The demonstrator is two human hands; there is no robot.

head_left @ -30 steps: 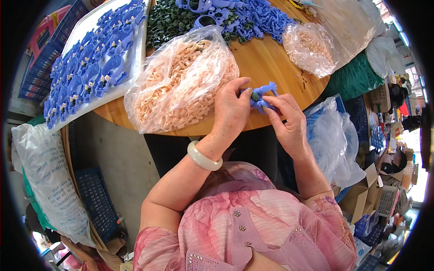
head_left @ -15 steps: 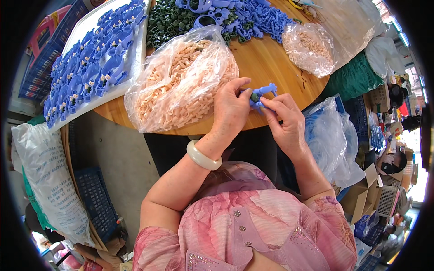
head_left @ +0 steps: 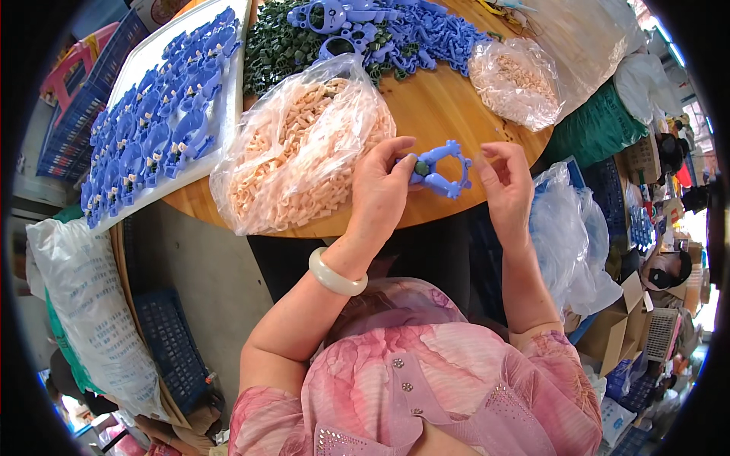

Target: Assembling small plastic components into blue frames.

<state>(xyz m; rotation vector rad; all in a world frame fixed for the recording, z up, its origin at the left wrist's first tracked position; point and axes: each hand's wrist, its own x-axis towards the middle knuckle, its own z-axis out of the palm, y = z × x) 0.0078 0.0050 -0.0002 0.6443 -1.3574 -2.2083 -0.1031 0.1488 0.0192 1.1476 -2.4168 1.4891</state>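
So our left hand (head_left: 376, 186) has a blue plastic piece (head_left: 441, 182) pinched between thumb and fingers, held out by the near edge of the round wooden table (head_left: 449, 99). A dark green bit (head_left: 420, 167) sits right by the pinch, at the piece's left end. Our right hand (head_left: 508, 186) is off the piece but just beside it, thumb and fingers slightly spread, and we can't see anything between them.

Our read: we're mid-assembly, with the green bit seated on the blue part or close to it; can't tell if it's fully in, since the thumb covers some of it. What the next move calls for, we'd say, is a steady left pinch while the right fingers either test the fit or get another part. Peach pieces in the big clear bag (head_left: 304, 167) on the near-left edge are handiest.

As for which way it points: the forked end, two arms with a crosspiece, faces right, toward our right fingertips. The long axis runs left to right, roughly along the near edge. Similar-looking blue assemblies (head_left: 156, 137) fill the white tray (head_left: 230, 99) on the table's left edge.
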